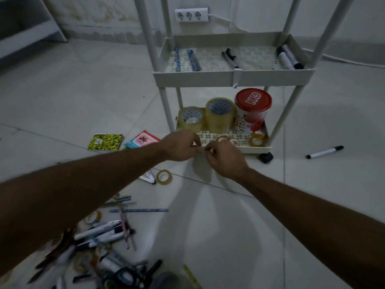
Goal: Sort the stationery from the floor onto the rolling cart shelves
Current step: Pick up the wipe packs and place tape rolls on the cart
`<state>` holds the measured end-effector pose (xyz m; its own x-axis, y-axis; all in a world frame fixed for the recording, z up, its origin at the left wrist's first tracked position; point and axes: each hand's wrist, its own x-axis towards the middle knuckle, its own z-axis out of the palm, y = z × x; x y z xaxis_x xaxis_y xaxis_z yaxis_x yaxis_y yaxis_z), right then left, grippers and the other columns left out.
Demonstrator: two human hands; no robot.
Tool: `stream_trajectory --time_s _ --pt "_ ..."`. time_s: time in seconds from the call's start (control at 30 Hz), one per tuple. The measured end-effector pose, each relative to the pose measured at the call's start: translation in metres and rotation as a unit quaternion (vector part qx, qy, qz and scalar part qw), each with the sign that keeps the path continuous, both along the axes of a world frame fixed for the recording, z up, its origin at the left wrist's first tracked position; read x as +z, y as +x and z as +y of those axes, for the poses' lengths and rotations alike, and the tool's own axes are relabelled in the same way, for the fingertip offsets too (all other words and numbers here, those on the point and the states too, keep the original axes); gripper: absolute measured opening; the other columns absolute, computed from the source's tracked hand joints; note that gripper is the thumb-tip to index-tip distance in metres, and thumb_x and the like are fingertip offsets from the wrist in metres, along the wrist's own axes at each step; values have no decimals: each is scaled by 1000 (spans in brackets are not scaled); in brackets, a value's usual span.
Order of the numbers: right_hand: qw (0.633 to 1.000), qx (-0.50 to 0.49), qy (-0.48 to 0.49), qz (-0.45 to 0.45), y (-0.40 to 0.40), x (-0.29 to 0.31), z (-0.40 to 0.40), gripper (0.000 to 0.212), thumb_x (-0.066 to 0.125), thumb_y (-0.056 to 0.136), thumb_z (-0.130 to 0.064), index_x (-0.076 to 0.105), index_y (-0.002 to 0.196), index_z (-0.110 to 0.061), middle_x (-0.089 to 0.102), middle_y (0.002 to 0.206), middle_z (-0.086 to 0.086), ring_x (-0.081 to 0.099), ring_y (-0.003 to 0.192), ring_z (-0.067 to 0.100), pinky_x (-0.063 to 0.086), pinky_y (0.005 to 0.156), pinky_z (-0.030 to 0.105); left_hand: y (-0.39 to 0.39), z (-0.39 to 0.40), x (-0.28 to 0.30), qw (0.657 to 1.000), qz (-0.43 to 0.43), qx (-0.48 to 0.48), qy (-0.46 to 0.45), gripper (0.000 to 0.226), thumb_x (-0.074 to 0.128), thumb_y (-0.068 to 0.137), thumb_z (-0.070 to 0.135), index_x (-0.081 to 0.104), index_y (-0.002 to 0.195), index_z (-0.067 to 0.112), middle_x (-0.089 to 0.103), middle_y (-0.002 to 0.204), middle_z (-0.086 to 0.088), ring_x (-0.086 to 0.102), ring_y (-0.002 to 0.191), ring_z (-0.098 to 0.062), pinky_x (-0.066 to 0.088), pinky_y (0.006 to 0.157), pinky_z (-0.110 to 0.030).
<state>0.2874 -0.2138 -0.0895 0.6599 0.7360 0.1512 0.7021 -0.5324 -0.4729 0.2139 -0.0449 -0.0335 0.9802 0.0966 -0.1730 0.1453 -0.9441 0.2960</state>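
My left hand [180, 146] and my right hand [226, 158] meet at the front rim of the white cart's bottom shelf [252, 150]. The right hand's fingers are closed on a small tape roll [223, 139] just over the rim. The left hand's fingers are pinched beside it; what they pinch is too small to tell. On this shelf stand two big clear tape rolls [218, 114], a red-lidded tub [253, 101] and small tape rolls [257, 141]. The middle shelf [198, 78] holds blue pencils [193, 60], pens [231, 58] and markers [288, 57].
On the floor lie a small tape roll [164, 177], a metal clip [149, 177], a yellow notebook [105, 141], a pink booklet [142, 139], a loose marker [325, 152] at right, and a pile of markers and pens [108, 234] under my left arm. A wall socket [191, 15] sits behind the cart.
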Motion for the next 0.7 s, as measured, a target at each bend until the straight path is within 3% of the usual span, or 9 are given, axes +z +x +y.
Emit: stream_trajectory --time_s 0.17,0.27,0.4,0.53,0.63,0.7 --pt "992 109 -24 60 -40 -15 34 29 62 94 -33 71 119 -22 74 100 0 67 92 18 39 70 24 -69 54 -12 995 -32 95 -5 20 63 88 26 76 100 18 76 97 -2 70 91 -21 54 78 -30" --pt "983 157 -74 64 -63 -24 54 36 60 94 -39 66 128 -26 71 112 2 64 103 21 44 79 28 -100 65 -28 988 -35 151 -7 14 67 88 23 75 99 18 75 92 -3 67 89 -21 47 70 -27" --pt "968 183 -173 24 -87 -41 66 39 53 96 -42 58 131 -24 63 118 9 62 103 28 48 81 35 -120 72 -51 981 -33 188 -31 20 69 86 21 72 105 15 72 99 -7 66 95 -25 52 78 -32" --pt "968 176 -172 -42 -91 -49 64 26 43 103 -32 56 123 -19 61 108 9 63 92 28 41 68 33 -129 74 -62 990 -6 139 15 41 74 82 18 66 122 18 60 124 -8 52 117 -26 49 96 -42" --pt "965 196 -170 -47 -83 -46 53 23 43 104 -30 53 123 -24 60 108 7 61 87 24 46 69 35 -132 72 -69 992 47 63 103 52 70 83 17 59 134 23 53 135 -3 47 124 -25 48 98 -42" --pt "966 200 -159 -49 -75 -40 41 25 43 105 -31 52 126 -25 59 108 5 60 87 22 51 72 37 -132 71 -74 983 65 5 169 45 64 90 27 58 135 24 53 135 -3 50 121 -25 49 95 -42"
